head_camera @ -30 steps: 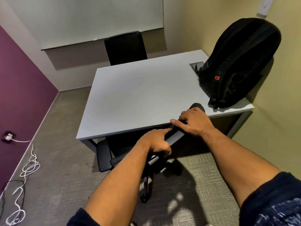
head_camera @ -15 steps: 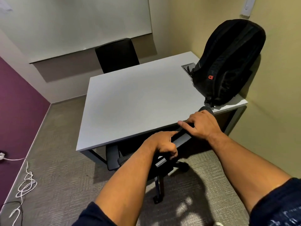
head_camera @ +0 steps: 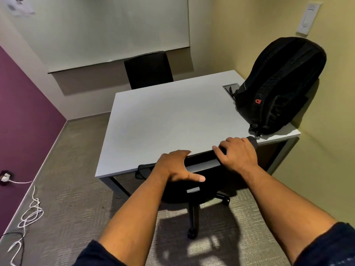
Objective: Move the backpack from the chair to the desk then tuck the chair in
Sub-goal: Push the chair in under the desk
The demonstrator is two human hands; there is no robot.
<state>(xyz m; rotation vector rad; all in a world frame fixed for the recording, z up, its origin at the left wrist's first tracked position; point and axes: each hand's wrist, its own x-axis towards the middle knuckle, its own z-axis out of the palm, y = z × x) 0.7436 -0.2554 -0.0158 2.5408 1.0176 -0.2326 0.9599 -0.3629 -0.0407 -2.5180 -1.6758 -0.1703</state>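
Black backpack (head_camera: 280, 87) upright on the far right corner of the white worktop (head_camera: 165, 120), leaning back against the yellow wall, with a red logo facing out and a strap buckle hanging near the front edge. Just left of it, partly covered, a small grey cable hatch (head_camera: 229, 86) set into the surface. Black chair (head_camera: 194, 189) pushed up against the near edge, backrest top pressed to the worktop edge, seat hidden beneath, one caster leg reaching toward the camera. Left hand (head_camera: 177, 167) resting on the backrest top with fingers curled over the far side and thumb spread flat along the near face (a loose hold, not a tight one). Right hand (head_camera: 237, 152) draped over the right end of the same backrest, fingers bent over the top edge, palm down. Second black chair (head_camera: 148, 70) tucked at the far side, below a whiteboard. White cable (head_camera: 28, 214) coiled on the grey carpet along the purple wall, running to a plug (head_camera: 5, 177) low on it. Light switch panel (head_camera: 308, 18) high on the yellow wall.
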